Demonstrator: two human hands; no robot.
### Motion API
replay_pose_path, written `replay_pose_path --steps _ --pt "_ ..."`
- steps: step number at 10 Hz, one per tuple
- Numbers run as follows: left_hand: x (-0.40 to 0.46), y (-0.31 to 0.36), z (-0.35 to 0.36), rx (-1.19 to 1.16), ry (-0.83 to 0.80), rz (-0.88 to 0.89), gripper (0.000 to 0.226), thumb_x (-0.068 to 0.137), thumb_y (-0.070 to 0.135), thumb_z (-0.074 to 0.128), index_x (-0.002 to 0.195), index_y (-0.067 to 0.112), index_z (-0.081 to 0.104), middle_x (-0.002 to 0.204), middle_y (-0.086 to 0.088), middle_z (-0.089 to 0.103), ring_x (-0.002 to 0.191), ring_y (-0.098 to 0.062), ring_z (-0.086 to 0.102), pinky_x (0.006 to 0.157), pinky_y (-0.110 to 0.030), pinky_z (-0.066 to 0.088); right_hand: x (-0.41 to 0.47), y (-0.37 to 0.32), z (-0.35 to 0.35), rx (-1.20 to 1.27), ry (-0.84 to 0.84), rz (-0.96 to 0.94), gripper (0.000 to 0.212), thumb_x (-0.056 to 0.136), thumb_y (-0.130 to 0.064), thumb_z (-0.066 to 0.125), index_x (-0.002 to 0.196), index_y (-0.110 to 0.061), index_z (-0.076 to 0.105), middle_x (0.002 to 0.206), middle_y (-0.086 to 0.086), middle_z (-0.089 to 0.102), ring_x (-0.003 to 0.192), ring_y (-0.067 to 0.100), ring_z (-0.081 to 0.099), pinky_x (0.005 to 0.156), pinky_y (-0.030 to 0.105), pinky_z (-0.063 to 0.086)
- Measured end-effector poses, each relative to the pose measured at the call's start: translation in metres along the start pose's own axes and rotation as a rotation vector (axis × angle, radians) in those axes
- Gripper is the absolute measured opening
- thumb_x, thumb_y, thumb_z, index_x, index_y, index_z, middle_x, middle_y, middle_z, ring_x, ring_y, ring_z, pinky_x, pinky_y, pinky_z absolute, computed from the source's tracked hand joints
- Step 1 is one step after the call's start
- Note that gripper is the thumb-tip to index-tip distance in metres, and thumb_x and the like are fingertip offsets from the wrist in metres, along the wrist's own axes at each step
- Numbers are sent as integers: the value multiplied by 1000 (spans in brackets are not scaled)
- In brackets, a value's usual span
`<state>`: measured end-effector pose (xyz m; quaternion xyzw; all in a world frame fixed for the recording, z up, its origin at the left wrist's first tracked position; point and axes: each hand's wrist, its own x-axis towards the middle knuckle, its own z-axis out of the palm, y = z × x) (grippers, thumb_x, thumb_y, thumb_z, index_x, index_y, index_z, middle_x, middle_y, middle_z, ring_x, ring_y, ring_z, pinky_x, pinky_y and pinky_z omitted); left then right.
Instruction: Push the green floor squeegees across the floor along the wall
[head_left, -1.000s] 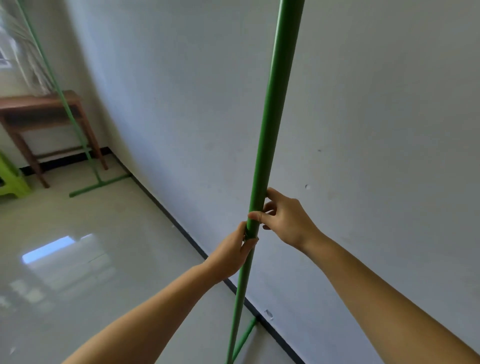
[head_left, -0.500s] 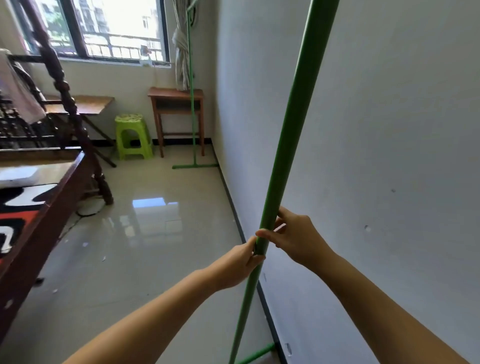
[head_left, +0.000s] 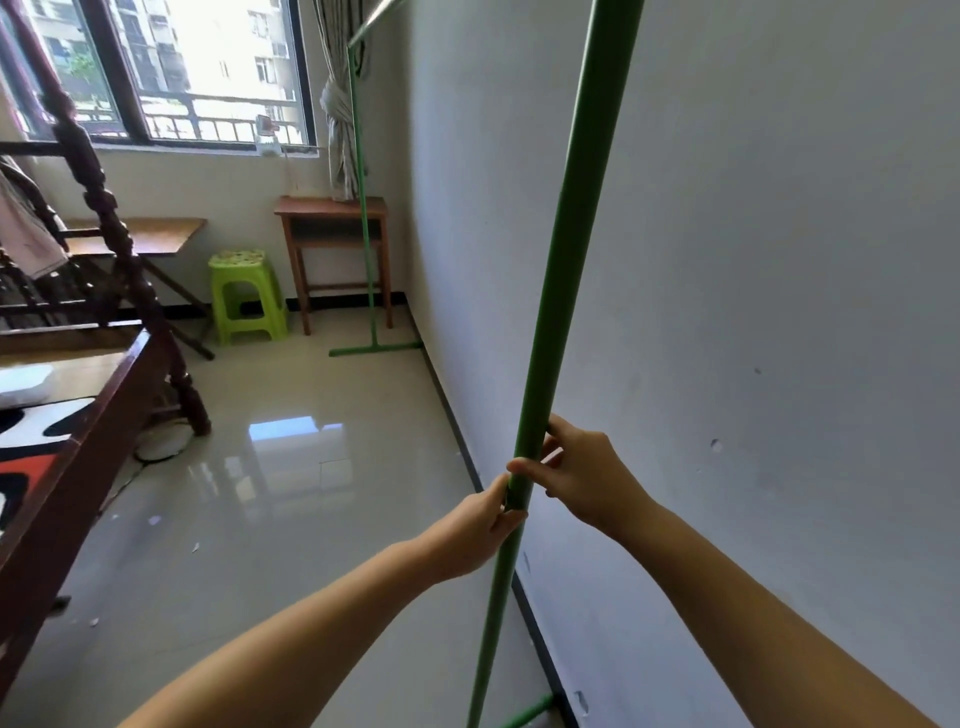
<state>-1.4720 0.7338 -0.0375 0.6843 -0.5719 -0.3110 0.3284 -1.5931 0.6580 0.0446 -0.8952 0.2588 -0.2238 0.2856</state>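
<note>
A long green squeegee pole (head_left: 558, 260) rises steeply in front of me, close to the white wall (head_left: 753, 260). My left hand (head_left: 470, 530) is wrapped around it from the left. Just above, my right hand (head_left: 587, 475) grips it from the right. A bit of its green head (head_left: 530, 714) shows on the floor at the bottom edge, by the black skirting. A second green squeegee (head_left: 375, 347) stands far ahead, its head on the floor and its handle leaning toward the wall corner.
Glossy tiled floor (head_left: 291, 493) runs ahead along the wall. A dark wooden bed frame (head_left: 104, 395) fills the left. At the far end stand a small wooden table (head_left: 332, 244), a green plastic stool (head_left: 244, 296) and a folding table under the window.
My view has swung left and up, from the wall to the room with the window and bed. Both hands keep the same hold on the pole.
</note>
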Motion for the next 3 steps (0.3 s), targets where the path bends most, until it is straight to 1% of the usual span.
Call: replay_pose_path --steps 1,2,3 --pt "0 -2 1 -9 -10 8 44 94 21 43 135 23 27 122 -11 59 108 -19 60 95 -32 50 -2 -3 -4 -20 -65 46 45 78 -34 62 116 -13 48 106 12 67 86 21 66 75 30 58" --pt "0 -6 -5 -62 -32 11 46 92 21 49 133 23 29 119 0 56 110 -12 57 98 -28 49 -2 -18 -38 -38 -144 134 65 74 -52 57 129 -26 34 125 8 58 97 20 64 78 29 56" --pt "-21 -17 -8 -64 -27 -2 56 90 23 53 137 25 23 126 -2 55 115 -11 55 103 -29 45 -18 -54 -109 125 18 19 64 62 -76 51 118 -48 42 120 -7 63 99 10 64 84 33 57"
